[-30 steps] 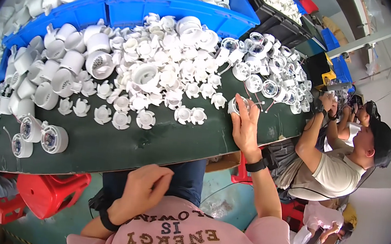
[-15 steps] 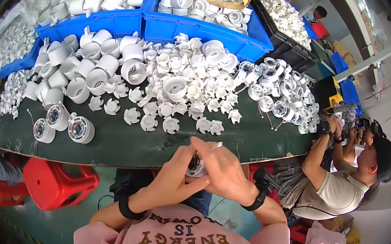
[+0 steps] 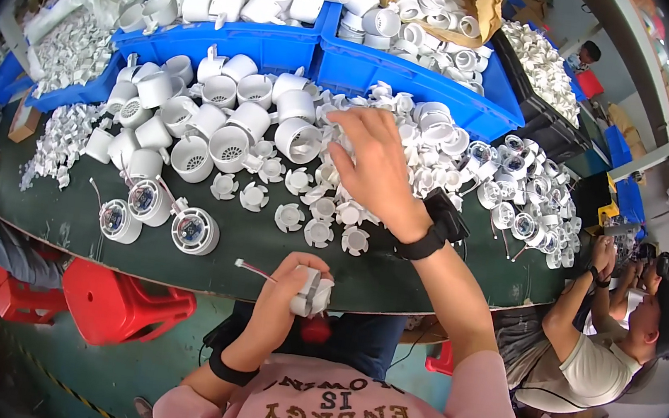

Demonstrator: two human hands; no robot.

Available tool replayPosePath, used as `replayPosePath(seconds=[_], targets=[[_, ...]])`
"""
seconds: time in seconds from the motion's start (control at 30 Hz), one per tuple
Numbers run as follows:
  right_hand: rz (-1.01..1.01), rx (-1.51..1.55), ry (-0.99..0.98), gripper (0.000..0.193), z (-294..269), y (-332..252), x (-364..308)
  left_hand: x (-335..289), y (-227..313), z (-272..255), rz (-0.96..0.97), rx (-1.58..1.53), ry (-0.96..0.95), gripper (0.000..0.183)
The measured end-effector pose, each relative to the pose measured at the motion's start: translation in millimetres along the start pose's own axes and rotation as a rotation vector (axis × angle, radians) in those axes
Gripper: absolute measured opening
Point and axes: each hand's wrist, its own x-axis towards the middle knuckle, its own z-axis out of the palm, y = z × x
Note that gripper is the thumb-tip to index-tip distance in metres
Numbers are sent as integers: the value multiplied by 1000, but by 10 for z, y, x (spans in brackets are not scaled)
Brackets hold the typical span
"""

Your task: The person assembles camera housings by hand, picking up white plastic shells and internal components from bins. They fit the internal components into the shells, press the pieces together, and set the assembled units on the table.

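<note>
My left hand (image 3: 277,298) is closed around a small white plastic assembly (image 3: 312,291) just above the table's near edge. A thin wire lead with a white plug (image 3: 241,263) sticks out of it to the left. Over the heap of white petal-edged plastic caps (image 3: 433,150), my right hand (image 3: 377,168) stretches forward, thumb and fingers apart. I see nothing in it, though part of the heap is hidden behind it. White cup-shaped housings (image 3: 193,159) with perforated bottoms lie piled left of this hand. Three white round units with circuit boards (image 3: 196,230) stand at the front left.
Blue bins (image 3: 425,82) of white parts line the back of the green table (image 3: 392,287), with a black crate (image 3: 543,109) beside them. Clear-topped round units (image 3: 523,226) are heaped at the right. A red stool (image 3: 118,304) stands front left; a co-worker (image 3: 602,342) sits at right.
My right hand has left the white piece held by both hands and reached forward to the caps. My left hand keeps the piece, moved slightly left; another board unit now stands at front left.
</note>
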Motion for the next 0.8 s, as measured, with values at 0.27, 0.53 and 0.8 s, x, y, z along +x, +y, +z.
replayPosePath(seconds=[0.27, 0.53, 0.8], targets=[[403, -383, 155, 25, -718, 932, -329, -124, -22, -310, 9, -60, 44, 50], [471, -350, -65, 39, -776, 1872, -539, 57, -28, 168, -3, 121, -216, 42], [609, -74, 21, 22, -1046, 758, -642, 134, -161, 387, 29, 107, -224, 42]])
